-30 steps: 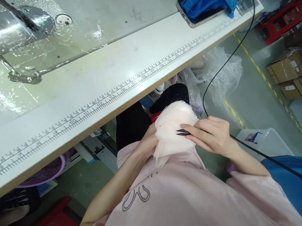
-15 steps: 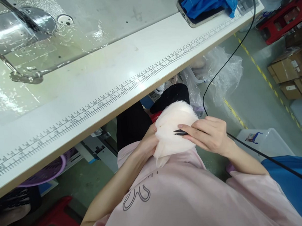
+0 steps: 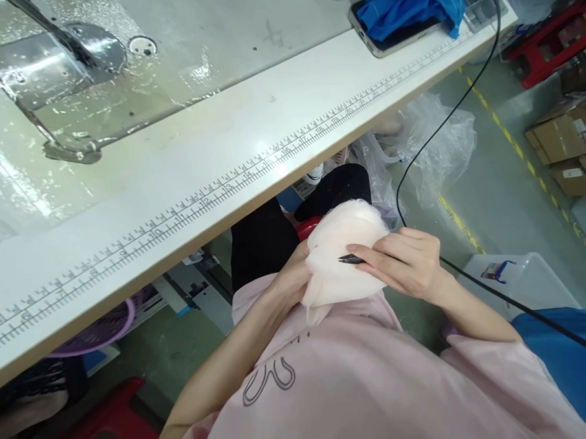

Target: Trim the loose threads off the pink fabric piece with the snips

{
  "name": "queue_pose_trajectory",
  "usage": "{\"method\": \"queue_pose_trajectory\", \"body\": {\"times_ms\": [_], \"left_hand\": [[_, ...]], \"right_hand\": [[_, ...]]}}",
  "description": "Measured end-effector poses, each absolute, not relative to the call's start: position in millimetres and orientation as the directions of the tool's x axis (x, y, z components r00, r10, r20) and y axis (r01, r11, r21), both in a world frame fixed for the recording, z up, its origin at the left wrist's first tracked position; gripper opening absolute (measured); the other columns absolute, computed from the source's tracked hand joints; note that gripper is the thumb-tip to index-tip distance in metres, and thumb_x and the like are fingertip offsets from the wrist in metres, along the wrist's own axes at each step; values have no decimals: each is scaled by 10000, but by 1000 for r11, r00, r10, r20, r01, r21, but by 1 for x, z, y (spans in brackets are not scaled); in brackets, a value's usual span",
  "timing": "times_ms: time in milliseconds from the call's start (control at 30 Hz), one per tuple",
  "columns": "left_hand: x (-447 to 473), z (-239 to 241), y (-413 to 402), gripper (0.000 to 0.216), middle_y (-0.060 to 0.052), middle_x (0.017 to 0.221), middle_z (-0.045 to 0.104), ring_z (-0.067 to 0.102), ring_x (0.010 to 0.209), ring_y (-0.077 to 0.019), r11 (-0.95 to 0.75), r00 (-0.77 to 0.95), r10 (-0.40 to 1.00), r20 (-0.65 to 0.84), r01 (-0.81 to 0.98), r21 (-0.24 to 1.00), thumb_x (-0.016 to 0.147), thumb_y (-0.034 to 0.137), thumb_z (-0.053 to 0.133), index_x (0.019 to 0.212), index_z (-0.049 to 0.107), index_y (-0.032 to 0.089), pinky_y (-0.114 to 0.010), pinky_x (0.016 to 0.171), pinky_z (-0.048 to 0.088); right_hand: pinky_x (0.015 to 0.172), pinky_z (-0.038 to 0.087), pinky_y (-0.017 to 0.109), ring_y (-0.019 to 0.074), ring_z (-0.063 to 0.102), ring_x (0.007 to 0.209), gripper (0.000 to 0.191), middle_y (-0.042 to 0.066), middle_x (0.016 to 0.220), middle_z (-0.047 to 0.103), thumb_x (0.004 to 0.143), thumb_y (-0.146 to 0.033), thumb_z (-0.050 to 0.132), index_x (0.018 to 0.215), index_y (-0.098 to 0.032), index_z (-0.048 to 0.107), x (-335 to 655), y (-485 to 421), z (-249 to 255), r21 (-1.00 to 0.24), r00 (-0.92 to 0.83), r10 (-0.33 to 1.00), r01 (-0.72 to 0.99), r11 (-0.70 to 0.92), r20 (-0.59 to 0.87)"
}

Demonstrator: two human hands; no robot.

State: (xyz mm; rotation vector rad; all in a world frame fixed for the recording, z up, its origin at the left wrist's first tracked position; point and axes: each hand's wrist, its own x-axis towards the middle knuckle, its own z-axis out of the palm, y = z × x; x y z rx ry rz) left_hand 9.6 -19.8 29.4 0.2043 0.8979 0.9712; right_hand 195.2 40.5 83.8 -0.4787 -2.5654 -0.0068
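Over my lap is a bunched piece of thin, pale cream-pink fabric [image 3: 342, 227]. My left hand [image 3: 295, 271] is closed on its left side, with the fingertips hidden behind the cloth. Between the thumb and fingers of my right hand [image 3: 406, 263] is a small pair of black thread snips [image 3: 352, 259]. The short pointed blades are pressed together and lie against the face of the fabric, pointing left. Most of the snips' body is covered by my right hand.
A white sewing table [image 3: 212, 158] with a printed ruler edge runs above my lap. On it are a metal machine plate [image 3: 72, 57], a phone [image 3: 380, 47] and blue cloth [image 3: 410, 7]. A black cable [image 3: 444, 119] hangs at the right, near a clear plastic bin [image 3: 519, 281].
The snips' blades have gone from spread apart to closed. Both hands and the fabric keep nearly the same pose, while the whole view has shifted slightly.
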Motion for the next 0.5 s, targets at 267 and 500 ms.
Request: {"method": "queue_pose_trajectory", "body": {"times_ms": [267, 500], "left_hand": [[10, 32, -19, 349, -26, 728, 757, 713, 818, -280, 568, 195, 786, -587, -602, 561, 475, 140, 840, 812, 772, 202, -243, 551, 557], [9, 30, -20, 288, -53, 848, 773, 709, 818, -285, 565, 228, 793, -565, -623, 541, 508, 163, 858, 778, 771, 212, -274, 596, 573]], "right_hand": [[526, 292, 261, 72, 509, 550, 194, -28, 648, 628, 928, -247, 597, 1090, -164, 663, 200, 39, 84, -141, -755, 425, 413, 900, 498], [558, 350, 249, 84, 529, 582, 254, -17, 707, 640, 897, -301, 628, 1124, -189, 653, 208, 38, 93, -364, -766, 536, 415, 834, 354]]}}
